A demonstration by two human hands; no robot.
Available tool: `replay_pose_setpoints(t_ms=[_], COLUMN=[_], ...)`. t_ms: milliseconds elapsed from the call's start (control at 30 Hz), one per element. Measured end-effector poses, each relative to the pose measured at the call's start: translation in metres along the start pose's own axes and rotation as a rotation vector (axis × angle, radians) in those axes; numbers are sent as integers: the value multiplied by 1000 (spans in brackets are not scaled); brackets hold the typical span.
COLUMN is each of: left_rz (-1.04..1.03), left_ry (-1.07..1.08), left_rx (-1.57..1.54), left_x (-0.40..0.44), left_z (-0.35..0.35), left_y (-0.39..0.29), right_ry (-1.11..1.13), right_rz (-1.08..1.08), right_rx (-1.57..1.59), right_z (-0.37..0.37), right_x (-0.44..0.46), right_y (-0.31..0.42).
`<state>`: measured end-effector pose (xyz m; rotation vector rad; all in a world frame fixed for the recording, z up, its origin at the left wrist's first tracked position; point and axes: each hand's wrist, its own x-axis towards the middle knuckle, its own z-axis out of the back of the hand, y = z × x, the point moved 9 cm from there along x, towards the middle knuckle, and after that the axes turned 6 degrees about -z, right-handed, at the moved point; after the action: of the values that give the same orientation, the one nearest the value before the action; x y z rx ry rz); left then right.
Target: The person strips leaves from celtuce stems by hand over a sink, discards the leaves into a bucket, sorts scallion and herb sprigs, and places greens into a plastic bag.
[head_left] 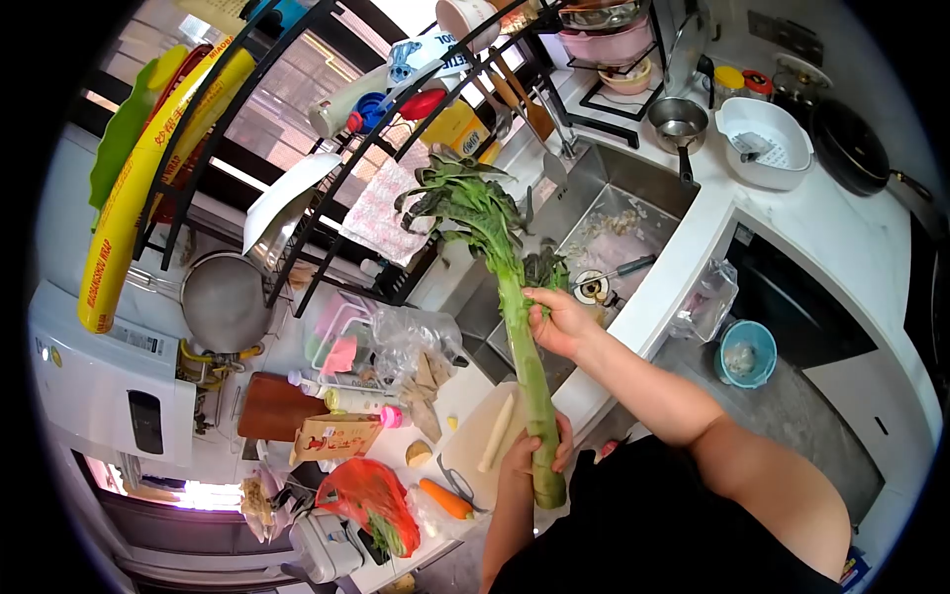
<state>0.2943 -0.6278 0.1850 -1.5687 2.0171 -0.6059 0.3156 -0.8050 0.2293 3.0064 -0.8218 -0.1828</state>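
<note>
A long celtuce, thick pale green stem with dark leaves at its far end, is held over the counter's edge beside the sink. My left hand is wrapped round the lower stem near its cut end. Higher up, my right hand is closed on the stem just below the leafy top, its fingers partly hidden. A cutting board lies to the left of the stem, with a peeled white root-like stick on it. An orange carrot and scissors are close by.
Scraps and a dark-handled tool lie in the sink. A saucepan and a white basin stand on the right counter. A blue bucket is on the floor. A red plastic bag of greens sits lower left, below the black rack.
</note>
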Motion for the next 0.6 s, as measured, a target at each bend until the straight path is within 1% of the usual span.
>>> replay_pose_setpoints(t_ms=[33,67,100,133,167,233,267,300,333,400,433,467,500,533,600], left_rz=[-1,16,33,31,22,11,13,16,17,61,61,88,117,118,76], left_ry=[5,73,141,141,148,157,101,43,43,-29,-28,-54,-80,-81,-195], left_rx=[-1,-80,-160,-164,-191,-218,-135,-51,-51,70,70,155,240,241,661], left_x=[-1,-2,-4,-5,-4,-4,-4,-5,-7,-10,-11,-12,-13,-13,-10], left_z=[1,-4,-10,-9,-9,-10,-5,1,1,8,8,12,16,18,32], left_y=[1,4,6,7,6,2,-2,-5,-8,-9,-10,-8,-7,-7,-17], right_ry=[55,53,40,26,25,7,-110,-62,-15,43,-136,-320,-372,-372,-615], right_rz=[-37,-36,20,73,72,235,253,249,245,333,364,390,696,696,765], right_rx=[25,21,-44,-108,-110,-299,-389,-372,-355,-560,-782,-1000,-1115,-1114,-1299], right_z=[-2,-1,-5,-9,-12,-23,-20,-24,-27,-41,-35,-31,-36,-25,-12], right_x=[0,-1,-4,-8,-11,-18,-21,-18,-17,-19,-19,-21,-22,-13,-11], right_y=[-2,-4,-3,0,0,15,22,26,31,45,51,56,66,67,84])
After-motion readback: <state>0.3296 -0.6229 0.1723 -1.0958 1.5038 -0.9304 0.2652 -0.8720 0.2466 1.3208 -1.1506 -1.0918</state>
